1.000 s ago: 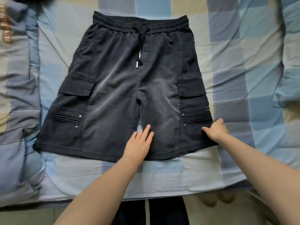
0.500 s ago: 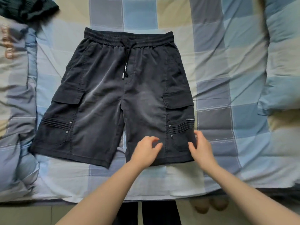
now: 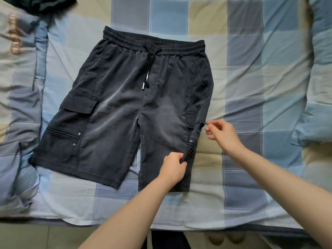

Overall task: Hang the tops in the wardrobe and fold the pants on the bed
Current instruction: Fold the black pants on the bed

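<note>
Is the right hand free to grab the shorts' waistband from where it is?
Probably yes. The right hand holds nothing and hovers beside the shorts; only bare bedsheet lies between it and the waistband.

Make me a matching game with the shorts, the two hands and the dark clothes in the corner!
Things:
1. shorts
2. left hand
3. right hand
4. dark clothes

States or places:
A. holds nothing, fingers loosely curled
B. at the top left corner of the checked bedcover
C. grips bunched leg fabric
D. spread out front up, one leg partly gathered

Pairs: 1-D, 2-C, 3-A, 4-B
</note>
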### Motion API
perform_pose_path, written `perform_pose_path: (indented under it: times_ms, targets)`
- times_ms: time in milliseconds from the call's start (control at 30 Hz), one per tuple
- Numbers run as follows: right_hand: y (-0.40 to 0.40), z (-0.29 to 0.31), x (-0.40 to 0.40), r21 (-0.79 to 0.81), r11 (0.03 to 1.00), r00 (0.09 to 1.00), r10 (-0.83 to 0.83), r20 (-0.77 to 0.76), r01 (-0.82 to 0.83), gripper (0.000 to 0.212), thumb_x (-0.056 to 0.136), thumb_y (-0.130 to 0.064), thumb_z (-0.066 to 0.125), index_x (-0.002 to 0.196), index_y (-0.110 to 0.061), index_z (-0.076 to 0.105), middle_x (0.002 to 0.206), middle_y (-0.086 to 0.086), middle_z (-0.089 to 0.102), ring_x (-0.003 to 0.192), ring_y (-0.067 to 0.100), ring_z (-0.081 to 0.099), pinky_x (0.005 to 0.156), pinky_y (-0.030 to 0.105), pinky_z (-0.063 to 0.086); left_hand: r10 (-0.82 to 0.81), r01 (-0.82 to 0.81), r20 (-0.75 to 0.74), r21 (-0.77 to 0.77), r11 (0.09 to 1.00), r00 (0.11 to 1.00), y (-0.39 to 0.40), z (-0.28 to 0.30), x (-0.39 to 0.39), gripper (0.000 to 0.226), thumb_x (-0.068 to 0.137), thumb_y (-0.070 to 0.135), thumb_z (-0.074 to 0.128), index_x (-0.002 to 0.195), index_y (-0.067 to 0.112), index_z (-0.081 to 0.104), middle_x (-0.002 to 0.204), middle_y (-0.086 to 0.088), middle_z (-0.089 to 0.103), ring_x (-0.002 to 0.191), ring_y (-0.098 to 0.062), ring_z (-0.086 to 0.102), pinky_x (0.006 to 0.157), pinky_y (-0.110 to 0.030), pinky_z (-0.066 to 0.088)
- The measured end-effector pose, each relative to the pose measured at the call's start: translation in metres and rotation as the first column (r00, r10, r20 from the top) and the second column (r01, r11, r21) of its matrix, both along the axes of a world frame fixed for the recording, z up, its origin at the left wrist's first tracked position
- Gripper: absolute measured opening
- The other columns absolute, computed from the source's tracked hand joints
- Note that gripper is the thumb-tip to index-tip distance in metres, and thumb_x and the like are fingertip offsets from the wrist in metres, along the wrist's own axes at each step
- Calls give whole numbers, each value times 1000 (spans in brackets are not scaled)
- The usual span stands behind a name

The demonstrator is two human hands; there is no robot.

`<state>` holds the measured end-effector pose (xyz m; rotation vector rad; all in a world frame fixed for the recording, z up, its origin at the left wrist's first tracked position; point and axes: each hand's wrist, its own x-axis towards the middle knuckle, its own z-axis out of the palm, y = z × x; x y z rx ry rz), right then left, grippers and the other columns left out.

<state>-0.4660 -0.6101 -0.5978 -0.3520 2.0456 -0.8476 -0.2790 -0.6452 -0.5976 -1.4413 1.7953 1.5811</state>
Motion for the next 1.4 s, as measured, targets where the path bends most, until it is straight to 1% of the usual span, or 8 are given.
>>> perform_pose_path:
  times_ms: [267, 400, 500, 700, 933, 1133, 1233, 1400]
  targets:
    - [-142, -44, -57, 124, 949, 951, -301, 67, 291, 42, 89, -48, 54, 108, -11, 57, 99, 4, 64, 84, 22, 67, 67, 34, 60, -27, 39, -118, 106, 994, 993, -32, 1, 36, 16, 89, 11, 55, 74, 7, 59, 67, -1, 55, 67, -15, 45, 67, -32, 42]
    - [-177, -49, -48, 117, 950, 957, -292, -1, 290, 18, 87, -20, 59, 102, -11, 57, 114, 11, 64, 83, 25, 64, 67, 34, 59, 16, 18, -176, 186, 982, 984, -50, 9, 61, 14, 91, 9, 57, 81, 8, 68, 81, -10, 70, 74, -14, 55, 81, -38, 53]
    - [-202, -42, -44, 120, 924, 931, -364, -7, 362, 9, 87, -7, 52, 90, -15, 49, 89, 7, 59, 60, 20, 50, 46, 22, 48, 85, -24, -221, 265, 964, 971, -66, 19, 88, 17, 92, 6, 57, 82, 8, 71, 81, -3, 73, 74, -7, 60, 76, -32, 54]
    - [-270, -19, 13, 23, 970, 949, -232, -214, 242, 22, 91, -24, 48, 71, -19, 39, 86, 8, 52, 75, 24, 52, 60, 33, 41, 333, -261, -191, 323, 910, 924, -125, 34, 178, 17, 94, 6, 58, 87, 6, 73, 86, -6, 77, 75, -10, 68, 68, -26, 55]
    - [-367, -5, 113, -69, 998, 983, -18, -180, 5, 26, 96, -31, 51, 78, -20, 37, 86, 4, 55, 45, 13, 61, 37, 19, 44, 513, -515, -41, -43, 856, 857, -195, 11, 290, 17, 88, 14, 70, 74, 4, 70, 61, -6, 67, 60, -15, 54, 55, -26, 42]
    - [-421, -24, 158, -6, 999, 979, 40, -200, -42, 8, 98, -27, 48, 94, -22, 45, 99, 11, 66, 68, 22, 70, 49, 29, 54, 557, -521, 62, -282, 806, 828, -244, -32, 350, 11, 84, 15, 73, 74, 16, 69, 72, -5, 70, 83, -27, 68, 71, -32, 46]
    - [-436, -35, 163, 82, 992, 912, 125, -390, -101, 34, 94, -27, 54, 63, -21, 40, 76, 7, 58, 71, 26, 57, 70, 37, 53, 559, -506, 97, -319, 801, 823, -257, -47, 363, 5, 83, 16, 73, 84, 12, 74, 77, -6, 71, 87, -26, 68, 76, -30, 46]
    - [-455, -35, 179, 70, 971, 817, 231, -528, -229, 42, 94, -26, 53, 56, -21, 34, 55, -3, 32, 52, 14, 32, 58, 27, 31, 554, -460, 126, -426, 779, 823, -265, -50, 368, 9, 87, 15, 68, 87, 8, 73, 77, -9, 69, 90, -35, 64, 73, -33, 40]
